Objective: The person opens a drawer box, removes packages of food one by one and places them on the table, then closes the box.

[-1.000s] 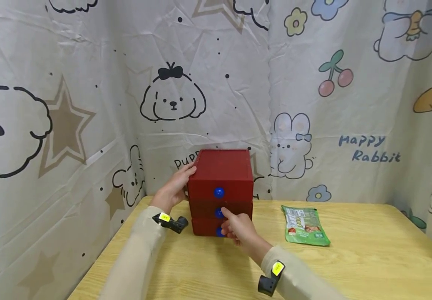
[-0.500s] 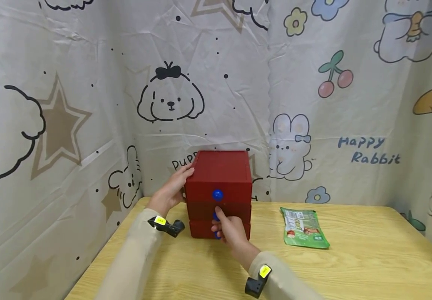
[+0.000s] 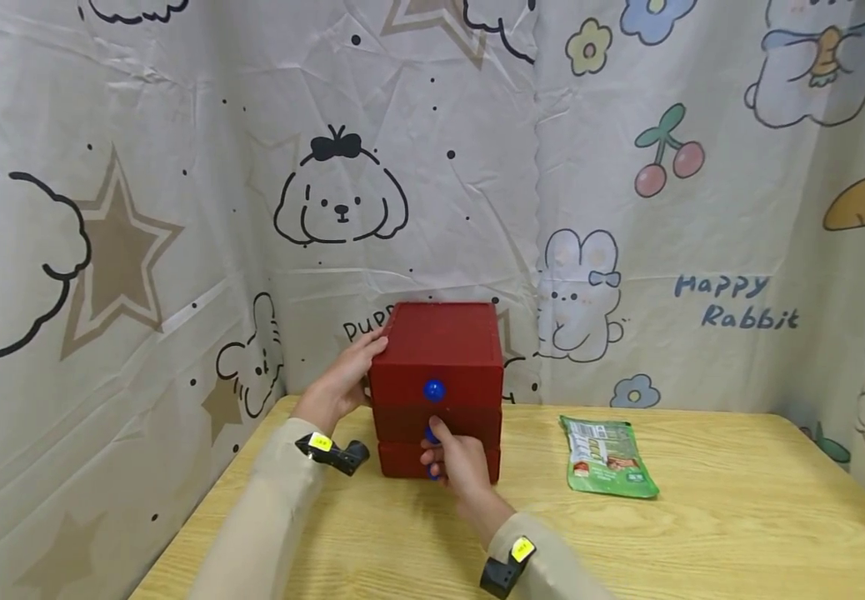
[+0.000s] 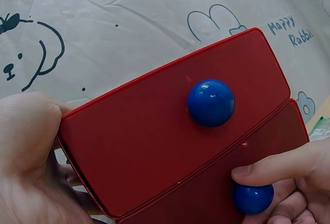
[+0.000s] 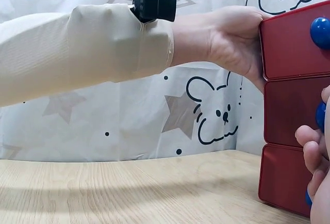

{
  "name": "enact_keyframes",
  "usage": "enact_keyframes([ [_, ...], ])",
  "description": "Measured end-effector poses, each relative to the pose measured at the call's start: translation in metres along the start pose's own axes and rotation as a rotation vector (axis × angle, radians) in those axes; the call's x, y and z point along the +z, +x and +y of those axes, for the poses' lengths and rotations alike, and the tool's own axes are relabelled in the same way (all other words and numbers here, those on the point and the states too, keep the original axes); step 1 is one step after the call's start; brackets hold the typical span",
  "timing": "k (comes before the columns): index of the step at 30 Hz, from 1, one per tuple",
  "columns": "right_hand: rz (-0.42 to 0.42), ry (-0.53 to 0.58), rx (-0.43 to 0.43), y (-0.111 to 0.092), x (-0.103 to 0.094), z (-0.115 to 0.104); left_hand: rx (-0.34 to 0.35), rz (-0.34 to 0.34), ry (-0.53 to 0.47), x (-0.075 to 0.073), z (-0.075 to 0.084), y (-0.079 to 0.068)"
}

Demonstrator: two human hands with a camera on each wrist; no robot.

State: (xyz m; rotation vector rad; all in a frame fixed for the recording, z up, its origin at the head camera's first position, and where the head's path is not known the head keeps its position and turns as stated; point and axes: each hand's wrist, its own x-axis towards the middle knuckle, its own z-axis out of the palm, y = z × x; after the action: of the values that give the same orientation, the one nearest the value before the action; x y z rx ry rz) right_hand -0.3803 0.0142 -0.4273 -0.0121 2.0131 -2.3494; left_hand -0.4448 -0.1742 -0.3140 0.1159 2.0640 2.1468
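A red drawer cabinet (image 3: 443, 333) with several drawers and round blue knobs stands on the table. Against its left side rests my left hand (image 3: 344, 375), reaching up to the top edge; in the left wrist view its fingers lie along the side wall, partly hidden. My right hand (image 3: 462, 467) is at the front, pinching the middle drawer's blue knob (image 4: 252, 199), with the thumb over the top of it and curled fingers below. That middle drawer (image 5: 291, 113) sits flush with the front. Above it shows the top drawer's knob (image 4: 211, 103), untouched.
A green and white food pouch (image 3: 607, 457) lies flat on the wooden table (image 3: 732, 500), to the right of the cabinet. Behind and beside the table hangs a pale curtain (image 3: 402, 108) with cartoon prints.
My right hand has moved slightly left and in toward the middle knob, its thumb and fingers closing on it. The left hand keeps its place on the cabinet's side.
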Motion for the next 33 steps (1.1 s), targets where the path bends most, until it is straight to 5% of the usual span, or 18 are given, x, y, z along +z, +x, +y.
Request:
enact_keyframes([
  [12, 0.038, 0.087, 0.024, -0.0013, 0.0052, 0.0060, -0.003, 0.005, 0.003, -0.0014, -0.0019, 0.0008],
  [33, 0.054, 0.055, 0.007, -0.0077, 0.0051, 0.0064, 0.000, 0.018, 0.006, 0.0006, -0.0027, 0.0022],
])
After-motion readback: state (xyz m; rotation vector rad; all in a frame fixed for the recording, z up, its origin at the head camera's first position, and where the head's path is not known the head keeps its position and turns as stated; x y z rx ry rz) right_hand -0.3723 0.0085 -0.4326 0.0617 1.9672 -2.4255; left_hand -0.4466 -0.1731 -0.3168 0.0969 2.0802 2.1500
